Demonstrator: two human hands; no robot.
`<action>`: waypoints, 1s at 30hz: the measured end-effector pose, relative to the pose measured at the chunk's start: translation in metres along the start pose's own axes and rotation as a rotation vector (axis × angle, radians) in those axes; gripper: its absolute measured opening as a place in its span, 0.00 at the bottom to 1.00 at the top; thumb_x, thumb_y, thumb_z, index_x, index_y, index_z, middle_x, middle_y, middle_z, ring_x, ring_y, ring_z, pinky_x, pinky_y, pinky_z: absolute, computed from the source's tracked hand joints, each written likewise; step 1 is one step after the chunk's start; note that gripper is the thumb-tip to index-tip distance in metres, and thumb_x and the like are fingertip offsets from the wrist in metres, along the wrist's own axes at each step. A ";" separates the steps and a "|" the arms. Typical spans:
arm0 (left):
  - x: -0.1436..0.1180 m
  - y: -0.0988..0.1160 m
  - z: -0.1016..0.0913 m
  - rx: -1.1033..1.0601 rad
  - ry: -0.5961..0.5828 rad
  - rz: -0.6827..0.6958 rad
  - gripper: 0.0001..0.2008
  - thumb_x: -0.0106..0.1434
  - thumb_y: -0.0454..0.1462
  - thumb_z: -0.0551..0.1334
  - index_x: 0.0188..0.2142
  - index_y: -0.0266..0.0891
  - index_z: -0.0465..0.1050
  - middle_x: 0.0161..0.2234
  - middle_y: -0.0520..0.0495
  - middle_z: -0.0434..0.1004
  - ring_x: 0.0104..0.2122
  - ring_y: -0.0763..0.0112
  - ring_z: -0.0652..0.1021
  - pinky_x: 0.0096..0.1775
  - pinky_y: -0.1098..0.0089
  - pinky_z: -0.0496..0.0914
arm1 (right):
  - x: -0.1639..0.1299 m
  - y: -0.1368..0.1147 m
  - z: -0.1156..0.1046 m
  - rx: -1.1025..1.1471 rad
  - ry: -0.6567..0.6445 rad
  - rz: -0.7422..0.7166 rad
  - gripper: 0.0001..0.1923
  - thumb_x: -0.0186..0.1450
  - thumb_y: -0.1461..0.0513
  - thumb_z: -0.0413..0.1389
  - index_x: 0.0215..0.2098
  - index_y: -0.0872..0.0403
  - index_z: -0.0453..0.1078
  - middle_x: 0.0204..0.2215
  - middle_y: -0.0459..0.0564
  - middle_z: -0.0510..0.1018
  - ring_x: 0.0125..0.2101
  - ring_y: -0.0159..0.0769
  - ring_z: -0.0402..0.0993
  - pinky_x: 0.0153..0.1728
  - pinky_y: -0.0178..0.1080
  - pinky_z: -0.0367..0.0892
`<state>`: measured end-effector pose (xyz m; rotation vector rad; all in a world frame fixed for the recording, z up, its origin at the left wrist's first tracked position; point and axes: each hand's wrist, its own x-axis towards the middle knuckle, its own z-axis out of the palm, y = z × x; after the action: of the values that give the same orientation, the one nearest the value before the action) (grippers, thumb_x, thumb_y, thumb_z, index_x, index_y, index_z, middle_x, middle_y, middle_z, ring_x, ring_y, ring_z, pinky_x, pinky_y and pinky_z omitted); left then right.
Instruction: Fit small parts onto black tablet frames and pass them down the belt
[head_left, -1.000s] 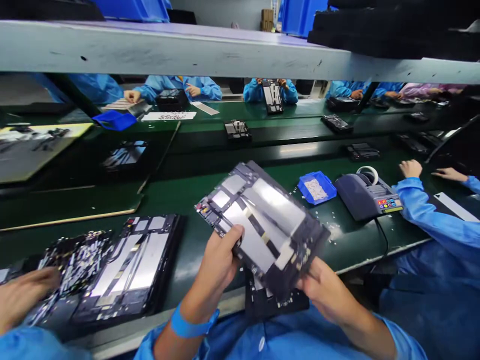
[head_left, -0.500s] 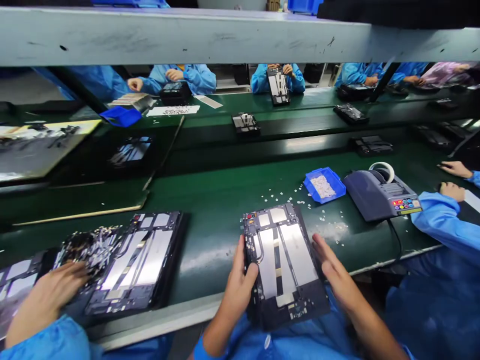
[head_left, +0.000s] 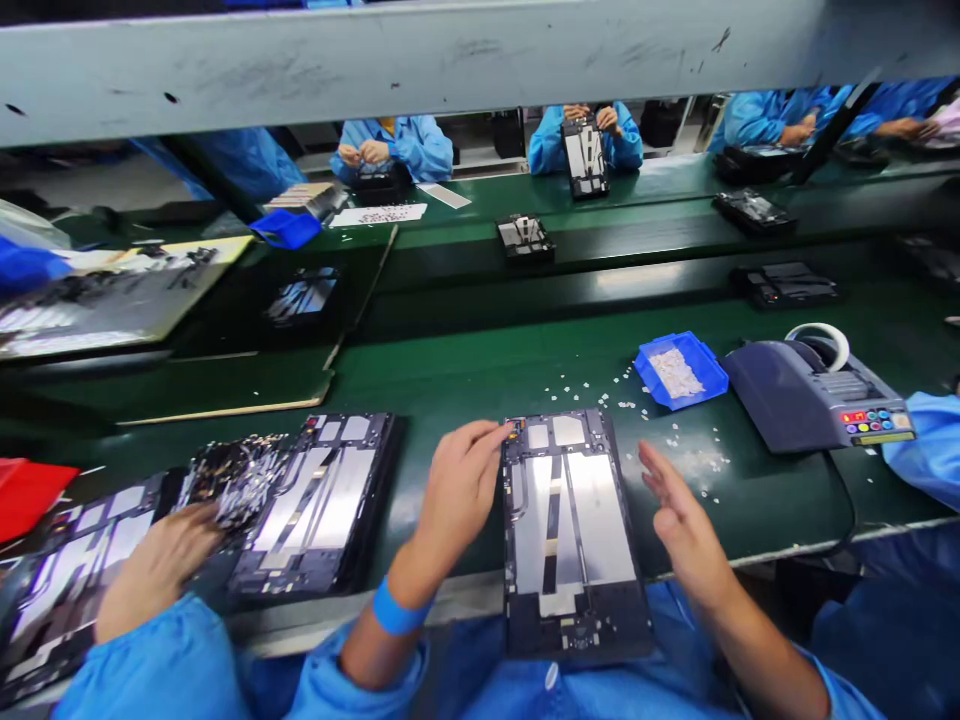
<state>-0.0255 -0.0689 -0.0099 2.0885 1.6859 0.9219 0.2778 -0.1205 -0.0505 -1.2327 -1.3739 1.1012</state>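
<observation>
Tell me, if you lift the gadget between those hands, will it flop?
The gadget is probably stiff: it looks flat, without sagging. Its uncovered thin strips might snag. Its lower end seems past the table edge, so pushing could tip it.

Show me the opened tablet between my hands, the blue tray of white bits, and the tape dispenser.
Opened tablet (head_left: pixel 568 528): head view, on the silver area near its middle.
Blue tray (head_left: pixel 711 375): head view, on its right-hand wall.
Tape dispenser (head_left: pixel 793 398): head view, on its grey housing.
</observation>
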 end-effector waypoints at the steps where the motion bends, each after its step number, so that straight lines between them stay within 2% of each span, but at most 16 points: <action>1: 0.018 0.000 -0.005 0.113 -0.059 0.092 0.20 0.72 0.34 0.54 0.58 0.48 0.78 0.58 0.40 0.76 0.57 0.53 0.74 0.59 0.48 0.68 | 0.007 -0.008 -0.002 -0.035 0.002 -0.058 0.43 0.68 0.35 0.51 0.73 0.46 0.57 0.74 0.56 0.55 0.73 0.55 0.50 0.71 0.59 0.50; 4: 0.055 0.000 -0.013 0.347 -0.221 0.293 0.23 0.69 0.29 0.55 0.57 0.52 0.78 0.61 0.39 0.74 0.56 0.50 0.73 0.55 0.47 0.71 | 0.025 -0.033 -0.002 -0.149 -0.055 -0.169 0.38 0.69 0.37 0.54 0.69 0.46 0.64 0.72 0.57 0.57 0.72 0.56 0.52 0.70 0.58 0.53; 6: 0.062 -0.002 -0.015 0.416 -0.247 0.365 0.20 0.68 0.29 0.57 0.52 0.50 0.80 0.61 0.39 0.73 0.57 0.49 0.73 0.54 0.48 0.71 | 0.034 -0.046 0.001 -0.183 -0.092 -0.214 0.33 0.69 0.41 0.56 0.66 0.47 0.67 0.71 0.57 0.60 0.70 0.55 0.56 0.69 0.56 0.56; 8: 0.060 -0.006 -0.018 0.430 -0.204 0.401 0.14 0.69 0.31 0.58 0.46 0.46 0.81 0.58 0.39 0.75 0.57 0.50 0.73 0.54 0.50 0.71 | 0.045 -0.056 0.009 -0.193 -0.112 -0.218 0.27 0.69 0.48 0.59 0.63 0.48 0.70 0.66 0.58 0.68 0.64 0.52 0.66 0.64 0.52 0.64; 10: 0.053 -0.009 -0.019 0.407 -0.123 0.432 0.12 0.70 0.32 0.58 0.40 0.45 0.81 0.55 0.40 0.78 0.55 0.53 0.75 0.53 0.52 0.71 | 0.062 -0.063 0.023 -0.200 -0.156 -0.167 0.21 0.70 0.55 0.58 0.59 0.49 0.73 0.56 0.56 0.77 0.51 0.44 0.77 0.53 0.46 0.72; 12: 0.047 -0.011 -0.018 0.352 -0.041 0.458 0.13 0.71 0.33 0.58 0.38 0.45 0.81 0.52 0.42 0.79 0.52 0.56 0.76 0.51 0.55 0.71 | 0.086 -0.070 0.044 -0.216 -0.248 -0.115 0.17 0.69 0.61 0.56 0.56 0.50 0.76 0.47 0.52 0.82 0.41 0.39 0.79 0.45 0.42 0.73; 14: 0.042 -0.011 -0.015 0.281 0.012 0.444 0.13 0.71 0.34 0.57 0.37 0.46 0.82 0.51 0.43 0.80 0.51 0.57 0.77 0.51 0.56 0.71 | 0.112 -0.074 0.066 -0.219 -0.385 -0.087 0.15 0.69 0.64 0.55 0.51 0.52 0.78 0.43 0.50 0.84 0.39 0.36 0.79 0.43 0.39 0.72; 17: 0.038 -0.008 -0.011 0.185 0.049 0.359 0.13 0.71 0.37 0.58 0.36 0.47 0.82 0.50 0.43 0.81 0.50 0.59 0.78 0.52 0.56 0.71 | 0.140 -0.075 0.091 -0.183 -0.530 -0.018 0.09 0.67 0.66 0.57 0.39 0.53 0.80 0.36 0.47 0.84 0.35 0.33 0.78 0.36 0.34 0.69; 20: 0.029 0.001 -0.008 0.045 0.111 0.209 0.09 0.69 0.38 0.60 0.39 0.46 0.81 0.48 0.44 0.81 0.50 0.59 0.78 0.52 0.57 0.72 | 0.145 -0.073 0.100 -0.132 -0.513 0.053 0.06 0.65 0.66 0.58 0.34 0.54 0.78 0.29 0.44 0.82 0.30 0.31 0.76 0.31 0.32 0.66; 22: 0.020 0.010 -0.006 -0.107 0.136 0.028 0.09 0.66 0.38 0.63 0.43 0.43 0.79 0.45 0.44 0.81 0.44 0.62 0.79 0.47 0.61 0.74 | 0.139 -0.072 0.099 -0.099 -0.474 0.069 0.06 0.66 0.66 0.58 0.35 0.54 0.78 0.29 0.44 0.82 0.30 0.31 0.76 0.31 0.32 0.66; 24: 0.013 0.018 -0.003 -0.253 0.113 -0.162 0.12 0.63 0.38 0.64 0.46 0.40 0.78 0.39 0.46 0.82 0.37 0.65 0.79 0.41 0.65 0.75 | 0.132 -0.072 0.097 -0.101 -0.449 0.034 0.06 0.66 0.65 0.58 0.36 0.54 0.79 0.32 0.45 0.84 0.33 0.32 0.78 0.34 0.33 0.68; 26: 0.011 0.024 0.000 -0.341 0.086 -0.298 0.12 0.62 0.39 0.64 0.43 0.39 0.79 0.35 0.48 0.83 0.33 0.67 0.79 0.37 0.68 0.73 | 0.127 -0.074 0.096 -0.145 -0.429 -0.035 0.06 0.67 0.65 0.58 0.38 0.52 0.79 0.36 0.45 0.85 0.36 0.33 0.79 0.38 0.34 0.69; 30: 0.016 0.028 0.003 -0.425 0.098 -0.422 0.11 0.62 0.42 0.63 0.37 0.39 0.82 0.34 0.47 0.85 0.31 0.67 0.79 0.34 0.69 0.72 | 0.119 -0.076 0.097 -0.361 -0.331 -0.182 0.05 0.68 0.65 0.59 0.40 0.51 0.77 0.36 0.47 0.84 0.37 0.36 0.79 0.40 0.36 0.69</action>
<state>-0.0005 -0.0607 0.0091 1.3701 1.6997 1.1297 0.1663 -0.0106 0.0203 -1.1780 -1.9640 0.9859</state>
